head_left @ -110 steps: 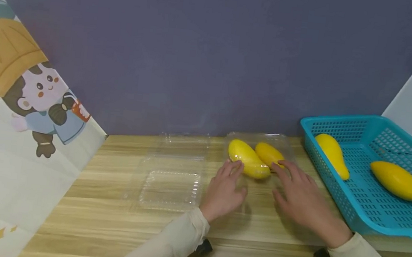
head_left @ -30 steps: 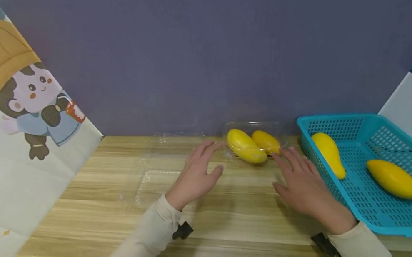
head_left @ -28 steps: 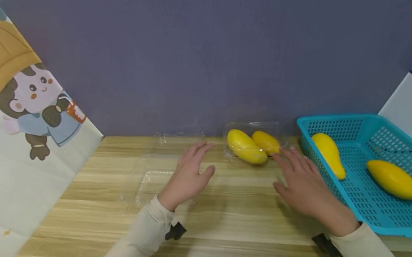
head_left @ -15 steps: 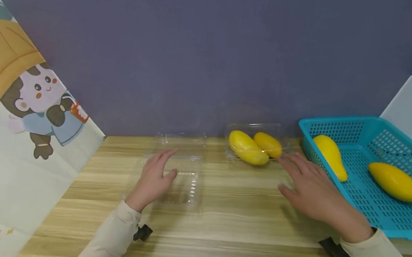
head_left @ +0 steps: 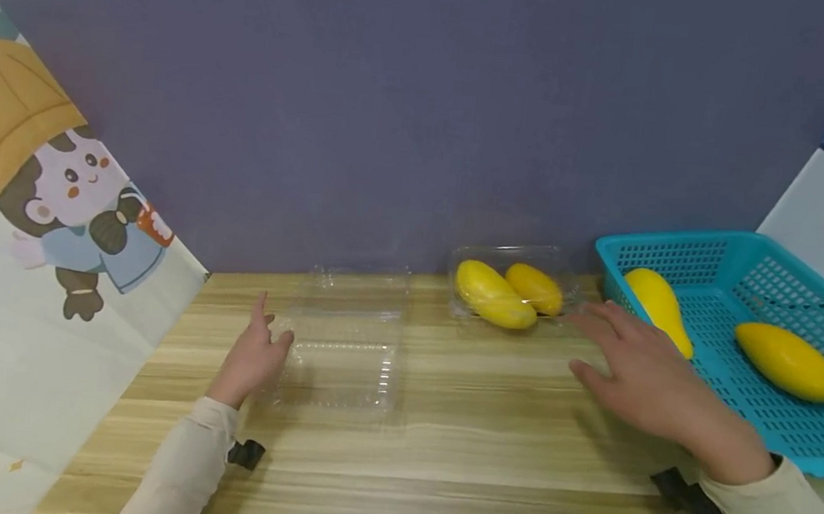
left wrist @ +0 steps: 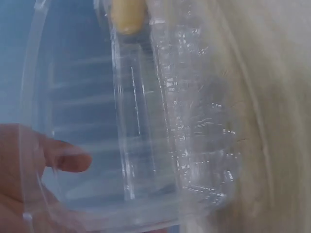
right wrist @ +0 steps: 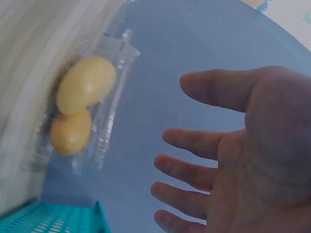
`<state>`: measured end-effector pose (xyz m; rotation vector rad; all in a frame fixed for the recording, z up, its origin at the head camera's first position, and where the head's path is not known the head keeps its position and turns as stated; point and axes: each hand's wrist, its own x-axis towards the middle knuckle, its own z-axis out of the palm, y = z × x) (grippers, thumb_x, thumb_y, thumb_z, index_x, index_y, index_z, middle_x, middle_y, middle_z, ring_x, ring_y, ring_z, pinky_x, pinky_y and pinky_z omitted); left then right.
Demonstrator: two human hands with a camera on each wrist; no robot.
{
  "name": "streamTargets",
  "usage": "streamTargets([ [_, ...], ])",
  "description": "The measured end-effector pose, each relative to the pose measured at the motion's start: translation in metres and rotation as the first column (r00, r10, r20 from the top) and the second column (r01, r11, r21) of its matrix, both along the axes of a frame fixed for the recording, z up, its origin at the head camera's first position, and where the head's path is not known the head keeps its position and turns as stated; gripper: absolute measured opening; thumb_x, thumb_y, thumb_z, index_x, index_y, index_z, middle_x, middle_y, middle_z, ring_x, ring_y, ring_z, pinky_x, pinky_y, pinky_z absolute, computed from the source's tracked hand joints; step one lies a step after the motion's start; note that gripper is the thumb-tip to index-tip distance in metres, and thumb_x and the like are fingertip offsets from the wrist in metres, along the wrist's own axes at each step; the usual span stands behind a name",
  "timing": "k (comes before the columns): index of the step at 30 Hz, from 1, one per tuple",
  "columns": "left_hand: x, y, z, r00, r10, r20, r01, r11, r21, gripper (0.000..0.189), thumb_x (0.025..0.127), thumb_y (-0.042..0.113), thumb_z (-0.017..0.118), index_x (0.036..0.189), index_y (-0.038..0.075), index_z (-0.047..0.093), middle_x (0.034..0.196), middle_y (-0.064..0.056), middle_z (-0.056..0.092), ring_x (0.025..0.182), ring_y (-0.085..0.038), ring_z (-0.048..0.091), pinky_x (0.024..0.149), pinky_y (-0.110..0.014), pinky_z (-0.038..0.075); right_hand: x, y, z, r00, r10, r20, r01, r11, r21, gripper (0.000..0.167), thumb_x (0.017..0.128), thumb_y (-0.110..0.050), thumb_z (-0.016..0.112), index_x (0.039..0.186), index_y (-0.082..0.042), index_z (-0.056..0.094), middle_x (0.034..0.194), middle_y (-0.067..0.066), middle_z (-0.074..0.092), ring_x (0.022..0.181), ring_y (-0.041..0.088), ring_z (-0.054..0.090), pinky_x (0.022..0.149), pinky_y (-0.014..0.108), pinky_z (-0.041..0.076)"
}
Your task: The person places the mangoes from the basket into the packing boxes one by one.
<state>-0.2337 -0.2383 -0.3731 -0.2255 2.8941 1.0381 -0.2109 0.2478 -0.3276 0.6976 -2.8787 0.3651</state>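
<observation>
My left hand [head_left: 250, 360] is at the left edge of an open, clear plastic clamshell box [head_left: 340, 371] on the table, index finger straight and thumb apart. In the left wrist view its thumb [left wrist: 73, 158] shows through the clear plastic; whether it touches the box I cannot tell. My right hand [head_left: 650, 391] hovers beside the basket, fingers spread and holding nothing. To its left, two yellow mangoes, a larger one [head_left: 491, 295] and a smaller one [head_left: 535, 288], lie in a second clear clamshell [right wrist: 109, 116] against the back wall.
A teal perforated basket [head_left: 711, 422] stands at the right with two yellow mangoes, one [head_left: 659, 308] by its left wall and one [head_left: 789, 362] further right. A dark wall [head_left: 411, 123] rises behind the wooden table [head_left: 466, 464]; patterned panels flank both sides.
My left hand has left the filled clamshell and moved left to the other box's far side. My right hand has drawn back slightly rightward. The filled clamshell sits a little further back than at first.
</observation>
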Motion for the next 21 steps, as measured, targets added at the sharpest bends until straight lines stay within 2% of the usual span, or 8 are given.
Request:
streamTargets([
  [2, -0.002, -0.004, -0.001, 1.0, -0.004, 0.027, 0.002, 0.998, 0.064, 0.084, 0.104, 0.023, 0.04, 0.155, 0.012, -0.026, 0.162, -0.03, 0.019, 0.14, -0.052, 0.034, 0.114, -0.064, 0.032, 0.0, 0.004, 0.004, 1.0, -0.006, -0.018, 0.006, 1.0, -0.002, 0.061, 0.095, -0.03, 0.066, 0.148, -0.009, 0.044, 0.152, 0.023, 0.04, 0.136, 0.05, 0.039, 0.101, 0.07, 0.039],
  [6, -0.003, -0.009, -0.003, 0.999, -0.007, 0.04, 0.002, 0.99, 0.143, 0.079, 0.103, 0.017, 0.038, 0.157, 0.012, -0.02, 0.161, -0.028, 0.023, 0.142, -0.05, 0.032, 0.116, -0.061, 0.032, 0.0, 0.011, 0.01, 0.998, -0.001, -0.062, -0.001, 1.0, -0.02, 0.061, 0.094, -0.029, 0.067, 0.147, -0.007, 0.045, 0.15, 0.025, 0.042, 0.13, 0.049, 0.046, 0.097, 0.068, 0.043],
  [8, -0.002, -0.01, -0.002, 0.999, -0.008, 0.04, 0.0, 0.979, 0.203, 0.076, 0.103, 0.014, 0.036, 0.157, 0.01, -0.017, 0.16, -0.029, 0.025, 0.14, -0.049, 0.036, 0.111, -0.058, 0.038, 0.0, 0.014, 0.014, 0.998, -0.009, -0.055, 0.008, 1.0, -0.023, 0.062, 0.095, -0.03, 0.066, 0.148, -0.007, 0.044, 0.15, 0.025, 0.041, 0.129, 0.049, 0.046, 0.095, 0.067, 0.044],
  [10, -0.002, -0.01, -0.003, 0.999, -0.016, 0.041, 0.004, 0.962, 0.271, 0.074, 0.103, 0.01, 0.036, 0.158, 0.008, -0.014, 0.158, -0.03, 0.027, 0.129, -0.042, 0.048, 0.101, -0.048, 0.047, -0.001, 0.018, 0.019, 0.999, -0.027, -0.021, 0.027, 0.999, -0.023, 0.063, 0.097, -0.033, 0.063, 0.15, -0.007, 0.042, 0.151, 0.026, 0.039, 0.13, 0.049, 0.045, 0.096, 0.068, 0.043],
  [12, -0.001, -0.01, -0.005, 0.998, -0.033, 0.052, 0.014, 0.942, 0.335, 0.073, 0.103, 0.006, 0.036, 0.157, 0.005, -0.013, 0.156, -0.03, 0.029, 0.115, -0.03, 0.057, 0.09, -0.036, 0.051, -0.001, 0.024, 0.024, 0.998, -0.058, 0.014, 0.058, 0.998, -0.023, 0.064, 0.099, -0.037, 0.059, 0.152, -0.008, 0.038, 0.154, 0.026, 0.036, 0.132, 0.05, 0.042, 0.097, 0.069, 0.041],
  [15, -0.001, -0.006, -0.009, 0.997, -0.053, 0.062, 0.024, 0.916, 0.401, 0.071, 0.101, 0.003, 0.036, 0.157, 0.001, -0.008, 0.155, -0.03, 0.031, 0.104, -0.022, 0.058, 0.084, -0.028, 0.051, 0.0, 0.033, 0.033, 0.992, -0.115, 0.042, 0.117, 0.992, -0.044, 0.064, 0.101, -0.043, 0.052, 0.154, -0.01, 0.034, 0.156, 0.026, 0.033, 0.135, 0.051, 0.037, 0.099, 0.071, 0.037],
  [18, 0.0, 0.0, -0.015, 0.996, -0.057, 0.069, 0.018, 0.882, 0.471, 0.068, 0.101, 0.002, 0.035, 0.157, -0.002, -0.003, 0.156, -0.03, 0.031, 0.121, -0.033, 0.056, 0.097, -0.037, 0.051, 0.0, 0.041, 0.039, 0.986, -0.163, 0.032, 0.165, 0.984, -0.064, 0.064, 0.102, -0.044, 0.05, 0.154, -0.009, 0.033, 0.154, 0.028, 0.034, 0.135, 0.052, 0.035, 0.099, 0.072, 0.035],
  [21, 0.002, 0.006, -0.018, 0.996, -0.042, 0.073, -0.004, 0.839, 0.544, 0.063, 0.103, 0.004, 0.034, 0.157, -0.003, 0.003, 0.158, -0.029, 0.029, 0.138, -0.043, 0.042, 0.112, -0.048, 0.044, 0.001, 0.044, 0.041, 0.98, -0.198, 0.02, 0.199, 0.978, -0.066, 0.064, 0.102, -0.044, 0.049, 0.153, -0.008, 0.034, 0.153, 0.029, 0.035, 0.134, 0.052, 0.034, 0.099, 0.07, 0.035],
])
